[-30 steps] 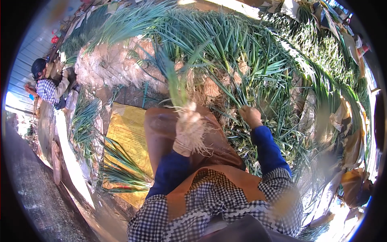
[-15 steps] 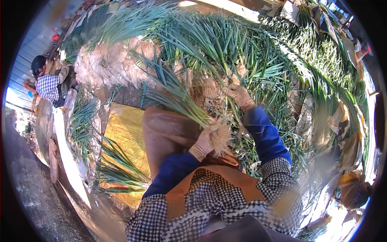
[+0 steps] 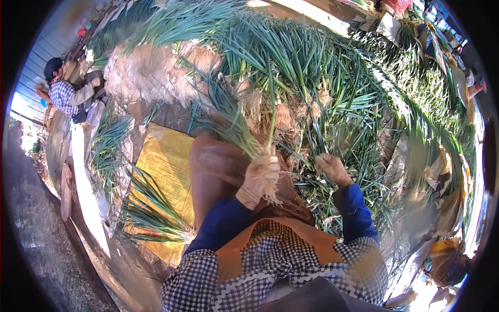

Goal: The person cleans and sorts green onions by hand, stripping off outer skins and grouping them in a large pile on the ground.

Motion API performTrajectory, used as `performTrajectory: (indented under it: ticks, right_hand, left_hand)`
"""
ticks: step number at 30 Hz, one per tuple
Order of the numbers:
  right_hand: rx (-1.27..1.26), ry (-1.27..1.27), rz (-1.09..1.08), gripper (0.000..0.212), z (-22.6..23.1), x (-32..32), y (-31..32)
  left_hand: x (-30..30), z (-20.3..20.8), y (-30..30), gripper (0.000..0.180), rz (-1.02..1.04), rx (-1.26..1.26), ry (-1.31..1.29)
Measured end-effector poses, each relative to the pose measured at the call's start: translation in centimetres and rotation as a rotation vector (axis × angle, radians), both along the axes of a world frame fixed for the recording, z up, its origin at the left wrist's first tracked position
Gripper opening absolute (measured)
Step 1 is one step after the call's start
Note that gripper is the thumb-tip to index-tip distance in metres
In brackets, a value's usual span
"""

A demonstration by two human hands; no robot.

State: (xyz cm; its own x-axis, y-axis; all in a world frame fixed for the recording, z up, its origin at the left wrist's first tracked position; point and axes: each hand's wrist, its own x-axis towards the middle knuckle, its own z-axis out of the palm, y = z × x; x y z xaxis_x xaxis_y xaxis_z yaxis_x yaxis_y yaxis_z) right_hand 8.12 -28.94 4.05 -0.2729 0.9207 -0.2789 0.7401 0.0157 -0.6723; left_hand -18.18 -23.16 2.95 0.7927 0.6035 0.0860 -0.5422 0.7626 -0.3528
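A bunch of green onions (image 3: 232, 125) with long leaves and pale roots is gripped in my left hand (image 3: 253, 179) above my lap. Its roots hang down over the fingers, and one longer stalk (image 3: 272, 112) stands up beside the rest. My right hand (image 3: 333, 169) is apart from the bunch, over the leaf scraps at the right. Its fingers are curled closed, and what they may hold is hidden. Just beyond both hands lies a large pile of green onions (image 3: 291, 52), with roots toward me.
Bundled onions with a thick mass of roots (image 3: 150, 73) lie at the far left. A smaller bunch (image 3: 158, 210) rests on a yellow sack (image 3: 169, 151) by my left knee. Trimmed scraps (image 3: 332, 208) cover the ground at right. Another person (image 3: 67, 91) sits at the left.
My right hand has let go of the single stalk, which now stands in the bunch in my left hand. The right hand has moved down and slightly right; the bunch has shifted left.
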Motion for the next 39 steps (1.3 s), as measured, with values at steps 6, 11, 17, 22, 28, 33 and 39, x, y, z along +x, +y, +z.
performTrajectory:
  ticks: [6, 11, 17, 22, 28, 33, 39]
  right_hand:
    - [0.505, 0.029, -0.441, 0.028, 2.8, -3.1, 13.4]
    - [0.200, -0.404, -0.349, 0.038, -0.3, -2.4, 26.2]
    - [0.071, 0.142, 0.112, 0.028, 0.9, -7.1, 14.8]
    - [-0.295, -0.494, 0.429, 0.028, -2.6, 1.3, 5.6]
    - [0.398, -0.424, -0.513, 0.034, 0.4, 0.8, 20.4]
    - [0.105, -0.627, -0.512, 0.034, -2.2, 2.3, 25.1]
    - [0.595, -0.063, -0.430, 0.014, -0.8, -2.6, 15.7]
  left_hand:
    - [-4.9, 8.4, 3.5, 0.031, 0.399, 0.349, -0.060]
    - [-1.3, 4.3, 5.5, 0.020, 0.348, 0.317, 0.413]
    - [-1.0, -1.4, 3.6, 0.023, 0.315, 0.025, 0.650]
    - [-0.8, -1.8, 3.7, 0.022, 0.237, 0.114, 0.195]
    - [-0.2, -3.2, 3.4, 0.020, 0.208, 0.127, 0.415]
    - [1.9, -1.8, 3.3, 0.028, 0.181, 0.207, 0.566]
    - [1.9, -4.6, 2.1, 0.029, 0.088, 0.197, 0.684]
